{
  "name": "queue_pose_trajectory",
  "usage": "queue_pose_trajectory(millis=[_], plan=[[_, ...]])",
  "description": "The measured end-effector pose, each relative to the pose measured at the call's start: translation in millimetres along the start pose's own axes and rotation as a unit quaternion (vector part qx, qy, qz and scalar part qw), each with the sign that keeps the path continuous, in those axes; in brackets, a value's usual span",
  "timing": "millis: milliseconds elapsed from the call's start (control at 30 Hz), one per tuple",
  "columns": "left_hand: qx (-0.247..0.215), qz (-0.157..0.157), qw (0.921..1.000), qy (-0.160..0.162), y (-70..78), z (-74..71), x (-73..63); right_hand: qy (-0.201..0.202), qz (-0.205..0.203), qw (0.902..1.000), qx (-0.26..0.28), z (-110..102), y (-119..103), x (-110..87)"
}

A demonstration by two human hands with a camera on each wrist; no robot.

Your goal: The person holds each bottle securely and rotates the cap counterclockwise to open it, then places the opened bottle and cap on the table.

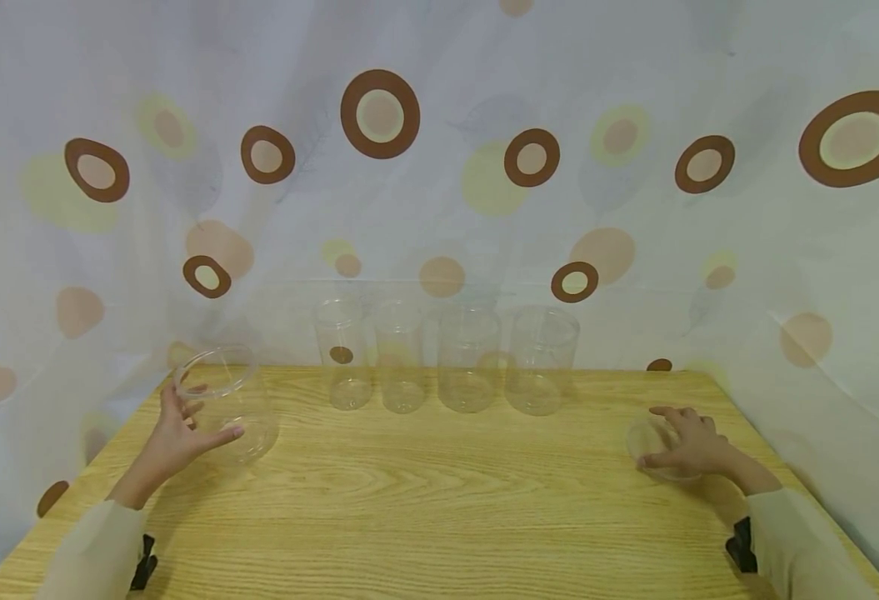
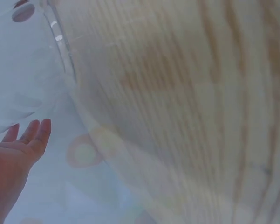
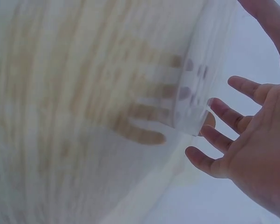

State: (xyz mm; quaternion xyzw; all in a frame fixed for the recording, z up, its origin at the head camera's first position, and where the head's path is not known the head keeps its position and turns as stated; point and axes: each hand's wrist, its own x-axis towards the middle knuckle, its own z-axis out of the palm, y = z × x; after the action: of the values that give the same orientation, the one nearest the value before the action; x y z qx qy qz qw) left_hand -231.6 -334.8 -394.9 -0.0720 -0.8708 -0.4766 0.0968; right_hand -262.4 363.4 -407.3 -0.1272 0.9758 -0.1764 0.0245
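Observation:
At the left of the table, a wide clear jar (image 1: 255, 408) with a thick rim stands upright. My left hand (image 1: 177, 435) is spread at its near left side, thumb stretched across the front and fingers along the far side. In the left wrist view the fingers of the left hand (image 2: 18, 154) stand apart from one another beside the jar's clear wall. A shallow clear round container (image 1: 645, 435) sits at the right. Thumb and fingers of my right hand (image 1: 690, 443) span it loosely; in the right wrist view the container (image 3: 195, 100) lies just beyond the fingertips.
Two narrow clear cylinders (image 1: 345, 367) (image 1: 402, 367) and two wider ones (image 1: 469, 367) (image 1: 540, 367) stand in a row along the back edge of the wooden table (image 1: 424, 508). A patterned curtain (image 1: 439, 208) hangs behind and at both sides.

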Motion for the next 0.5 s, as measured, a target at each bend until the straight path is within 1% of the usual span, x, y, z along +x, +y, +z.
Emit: queue_pose_trajectory(millis=[133, 333, 400, 500], plan=[[0.026, 0.002, 0.9996, 0.006, 6.0, -5.3, -0.4, 0.011, -0.012, 0.9998, 0.009, -9, -5, -0.3], [0.049, 0.022, 0.9983, 0.023, 19.1, -14.6, 1.2, 0.042, -0.047, 0.9974, 0.035, -25, -14, 2.3], [0.054, 0.026, 0.998, 0.022, 24.6, -17.7, 2.2, 0.048, -0.052, 0.9965, 0.044, -31, -17, 3.9], [0.062, 0.032, 0.9974, 0.017, 33.5, -22.0, 4.2, 0.061, -0.058, 0.9955, 0.043, -41, -25, 6.5]])
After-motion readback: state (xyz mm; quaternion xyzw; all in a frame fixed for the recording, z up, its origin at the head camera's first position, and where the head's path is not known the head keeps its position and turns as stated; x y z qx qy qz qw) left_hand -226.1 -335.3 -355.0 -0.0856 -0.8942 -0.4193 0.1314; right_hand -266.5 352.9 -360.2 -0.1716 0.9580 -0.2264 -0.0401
